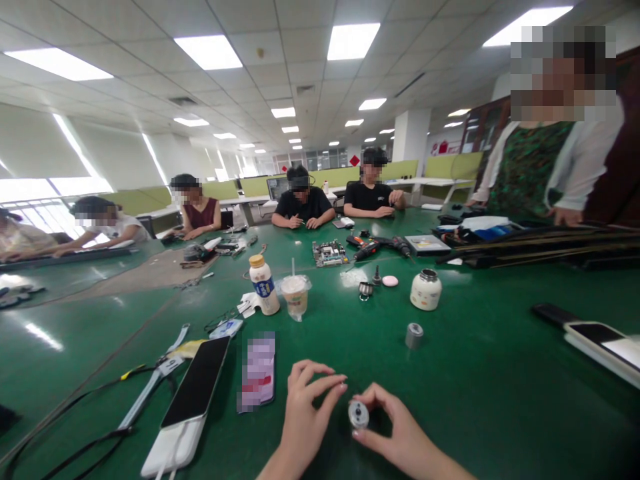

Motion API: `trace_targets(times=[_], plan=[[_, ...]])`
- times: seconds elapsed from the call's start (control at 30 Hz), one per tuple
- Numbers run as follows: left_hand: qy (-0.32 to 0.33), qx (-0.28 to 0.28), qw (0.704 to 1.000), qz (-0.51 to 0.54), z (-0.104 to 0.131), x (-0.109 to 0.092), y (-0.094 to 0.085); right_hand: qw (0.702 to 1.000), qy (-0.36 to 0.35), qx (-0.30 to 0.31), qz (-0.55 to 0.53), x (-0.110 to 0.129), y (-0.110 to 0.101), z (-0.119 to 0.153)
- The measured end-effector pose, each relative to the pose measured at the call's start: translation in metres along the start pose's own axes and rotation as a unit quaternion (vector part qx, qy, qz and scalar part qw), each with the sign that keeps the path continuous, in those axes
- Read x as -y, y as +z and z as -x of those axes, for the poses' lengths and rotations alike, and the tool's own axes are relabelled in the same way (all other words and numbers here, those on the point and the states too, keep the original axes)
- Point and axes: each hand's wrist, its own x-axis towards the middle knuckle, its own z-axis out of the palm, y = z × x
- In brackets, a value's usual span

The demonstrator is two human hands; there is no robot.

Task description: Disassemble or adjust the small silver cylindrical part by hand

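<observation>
Right at the grip now: I have the right hand [393,420] holding a small metal cylinder [359,415], thumb below and index finger above, the gap between them just as wide as the piece. Its round end, with dark openings, faces up toward my camera, held above the green table [480,393]. Just beside it comes the left hand [307,407], thumb and index tips nearly meeting in a very narrow pinch. There's a glint at those tips, but I cannot tell from here whether it's something tiny or only a nail.

My read of the step: close fingertip work at the cylinder, right hand steadying, left hand poised alongside. The next move, I judge, calls for a firm right pinch and a light left touch; a smooth round wall like that could slip or turn.

Moving outward: a second metal cylinder [414,336] stands beyond the right hand, and behind it an open-necked cream flask [426,291]. Beside that lies a pink disc [390,281]. Over to the left I've got a lilac-screened phone [257,373] near the left hand, then a dark phone [197,383] resting partly over a white power bank [175,443]. Farther out, a yellow-capped bottle [263,287] and a drink cup [295,297] with a straw, then a circuit board [330,253].
</observation>
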Motion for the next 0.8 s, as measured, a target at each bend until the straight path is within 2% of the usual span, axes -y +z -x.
trace_targets(times=[0.17,0.43,0.63,0.8], plan=[[0.001,0.090,0.996,0.020,0.005,-0.025,-0.003,1.000,-0.016,-0.014,0.005,-0.003,0.001,0.000],[0.010,0.151,0.989,0.002,0.000,-0.032,-0.013,1.000,-0.017,-0.004,0.004,0.003,0.001,0.000],[0.044,0.146,0.987,0.055,0.002,-0.039,-0.019,0.999,-0.030,-0.017,0.004,0.000,0.004,-0.001],[0.000,0.119,0.992,0.047,0.004,-0.033,-0.010,0.999,-0.034,-0.013,-0.002,0.002,0.004,0.000]])
